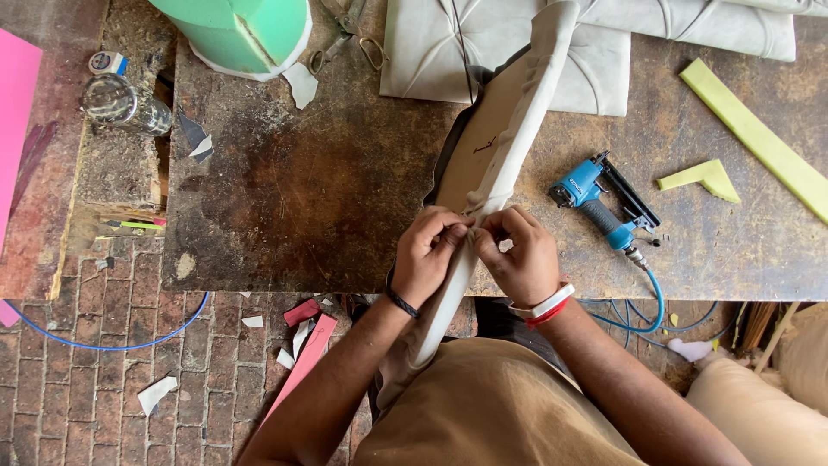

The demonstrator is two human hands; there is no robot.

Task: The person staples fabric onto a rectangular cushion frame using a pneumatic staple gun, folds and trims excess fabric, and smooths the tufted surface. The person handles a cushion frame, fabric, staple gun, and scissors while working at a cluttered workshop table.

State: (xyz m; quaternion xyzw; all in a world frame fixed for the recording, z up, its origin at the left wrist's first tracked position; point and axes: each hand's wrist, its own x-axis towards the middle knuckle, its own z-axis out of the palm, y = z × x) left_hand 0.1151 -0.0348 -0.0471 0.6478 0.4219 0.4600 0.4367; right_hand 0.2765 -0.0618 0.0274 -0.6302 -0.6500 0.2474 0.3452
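Fingers of both hands, left hand [429, 250] and right hand [520, 255], pinch the pale fabric strip [509, 147].

A worn brown workbench [293, 190] bears a blue staple gun [604, 207], scissors [345, 34] and green foam strips [759, 138].

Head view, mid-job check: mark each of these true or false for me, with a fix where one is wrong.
1. Both hands pinch the pale fabric on the long padded piece. True: left hand, right hand.
2. The blue staple gun is in the right hand. False: it lies on the workbench, right of the hands.
3. Scissors lie near the green foam. True.
4. The blue hose runs to the glass jar. False: it joins the gun.
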